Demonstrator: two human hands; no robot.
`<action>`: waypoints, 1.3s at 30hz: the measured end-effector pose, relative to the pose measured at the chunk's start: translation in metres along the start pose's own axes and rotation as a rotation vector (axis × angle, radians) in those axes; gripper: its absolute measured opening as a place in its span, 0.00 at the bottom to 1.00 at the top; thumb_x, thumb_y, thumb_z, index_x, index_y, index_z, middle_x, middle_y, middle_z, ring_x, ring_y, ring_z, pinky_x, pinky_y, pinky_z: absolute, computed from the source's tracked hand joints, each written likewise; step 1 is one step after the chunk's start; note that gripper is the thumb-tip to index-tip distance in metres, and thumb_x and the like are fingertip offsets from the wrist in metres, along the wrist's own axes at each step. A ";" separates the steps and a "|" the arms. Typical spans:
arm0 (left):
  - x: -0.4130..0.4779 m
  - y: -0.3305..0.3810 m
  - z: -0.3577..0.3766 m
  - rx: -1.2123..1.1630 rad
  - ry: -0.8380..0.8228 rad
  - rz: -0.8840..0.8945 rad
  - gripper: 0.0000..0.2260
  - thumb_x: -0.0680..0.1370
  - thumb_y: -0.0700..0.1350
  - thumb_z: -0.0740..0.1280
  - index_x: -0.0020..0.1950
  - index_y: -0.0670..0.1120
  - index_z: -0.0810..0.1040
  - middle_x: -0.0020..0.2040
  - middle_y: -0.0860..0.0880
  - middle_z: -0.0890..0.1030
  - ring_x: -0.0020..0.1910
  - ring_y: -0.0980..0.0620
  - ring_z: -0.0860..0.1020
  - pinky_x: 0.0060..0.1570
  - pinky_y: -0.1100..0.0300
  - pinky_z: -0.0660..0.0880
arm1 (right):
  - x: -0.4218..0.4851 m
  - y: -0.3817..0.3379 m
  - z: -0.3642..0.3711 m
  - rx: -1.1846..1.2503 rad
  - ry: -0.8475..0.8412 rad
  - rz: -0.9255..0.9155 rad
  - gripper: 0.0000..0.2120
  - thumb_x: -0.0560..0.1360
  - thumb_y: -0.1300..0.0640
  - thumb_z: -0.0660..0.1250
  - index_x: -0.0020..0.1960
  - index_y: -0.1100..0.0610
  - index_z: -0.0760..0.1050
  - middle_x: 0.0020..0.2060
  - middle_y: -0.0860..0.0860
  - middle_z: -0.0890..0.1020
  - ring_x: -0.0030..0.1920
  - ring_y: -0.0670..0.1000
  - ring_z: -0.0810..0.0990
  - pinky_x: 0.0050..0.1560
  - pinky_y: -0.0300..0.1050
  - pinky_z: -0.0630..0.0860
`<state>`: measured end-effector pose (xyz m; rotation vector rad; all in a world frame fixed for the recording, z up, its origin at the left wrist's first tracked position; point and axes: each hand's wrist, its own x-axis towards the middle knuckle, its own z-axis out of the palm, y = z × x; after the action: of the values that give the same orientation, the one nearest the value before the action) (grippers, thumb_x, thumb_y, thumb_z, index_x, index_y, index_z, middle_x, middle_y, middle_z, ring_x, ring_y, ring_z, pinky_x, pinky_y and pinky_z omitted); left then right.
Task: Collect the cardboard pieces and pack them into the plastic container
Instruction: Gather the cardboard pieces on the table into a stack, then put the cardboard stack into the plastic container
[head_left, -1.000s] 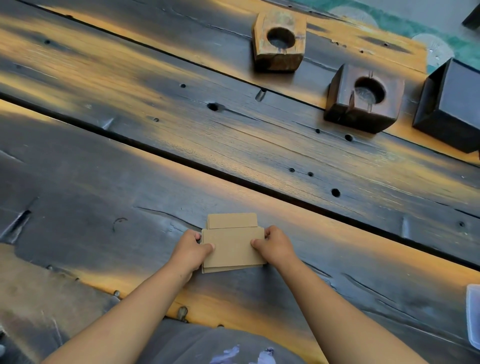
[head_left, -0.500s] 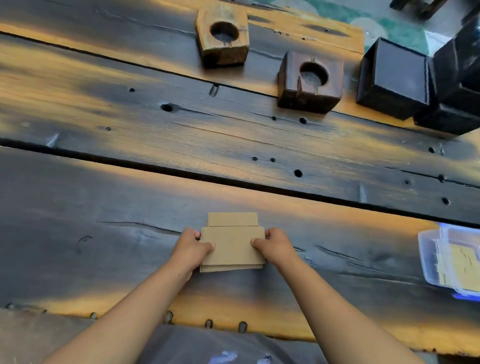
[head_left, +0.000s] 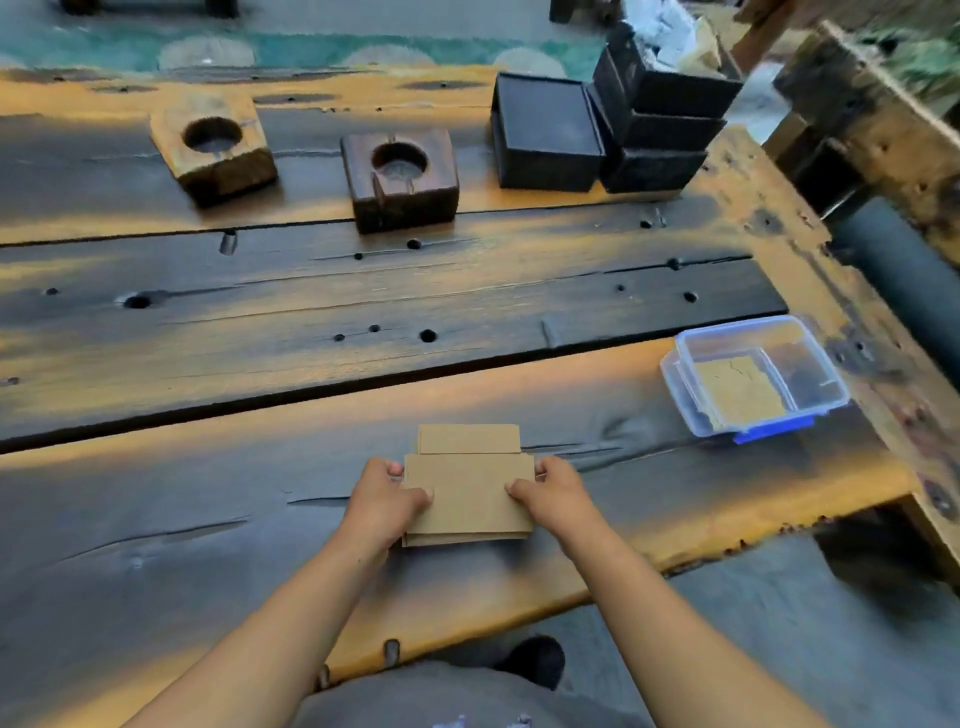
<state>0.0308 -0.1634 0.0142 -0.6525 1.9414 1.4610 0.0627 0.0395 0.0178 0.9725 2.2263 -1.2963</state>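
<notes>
A small stack of brown cardboard pieces (head_left: 469, 493) lies on the near plank of the wooden table. My left hand (head_left: 382, 501) grips its left edge and my right hand (head_left: 553, 493) grips its right edge, thumbs on top. One smaller piece sticks out at the far side of the stack. A clear plastic container (head_left: 808, 364) with a blue rim and clip stands open to the right, near the table's right edge, with cardboard (head_left: 737, 389) lying flat inside it.
The worn plank table (head_left: 311, 312) has gaps and holes. At the back stand a light wooden block (head_left: 218, 150) and a dark wooden block (head_left: 402, 179), each with a round recess, and several black boxes (head_left: 545, 135). Floor lies beyond the right edge.
The view has swung to the right, bringing the plastic container and the table's right edge fully into sight. Both hands hold the cardboard stack as before.
</notes>
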 end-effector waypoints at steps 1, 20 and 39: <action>-0.003 0.002 0.009 0.023 -0.012 0.009 0.18 0.60 0.47 0.71 0.44 0.51 0.66 0.56 0.39 0.79 0.55 0.39 0.80 0.58 0.41 0.76 | -0.001 0.006 -0.009 0.009 0.012 0.003 0.09 0.71 0.58 0.71 0.37 0.54 0.71 0.35 0.47 0.77 0.43 0.53 0.76 0.40 0.44 0.70; -0.082 0.021 0.233 0.217 -0.158 0.175 0.16 0.73 0.38 0.72 0.57 0.42 0.72 0.43 0.46 0.78 0.42 0.47 0.78 0.47 0.49 0.77 | -0.013 0.159 -0.201 0.246 0.161 -0.001 0.06 0.71 0.58 0.70 0.37 0.52 0.76 0.36 0.44 0.82 0.42 0.51 0.82 0.41 0.42 0.76; -0.038 0.111 0.359 0.165 -0.228 0.304 0.12 0.73 0.42 0.73 0.51 0.50 0.73 0.41 0.49 0.75 0.38 0.51 0.76 0.42 0.52 0.76 | 0.064 0.146 -0.353 0.171 0.179 -0.065 0.03 0.72 0.55 0.70 0.45 0.52 0.78 0.42 0.48 0.84 0.43 0.50 0.82 0.44 0.45 0.76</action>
<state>0.0435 0.2133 0.0428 -0.1129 2.0126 1.4581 0.1304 0.4182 0.0663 1.1260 2.3268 -1.5024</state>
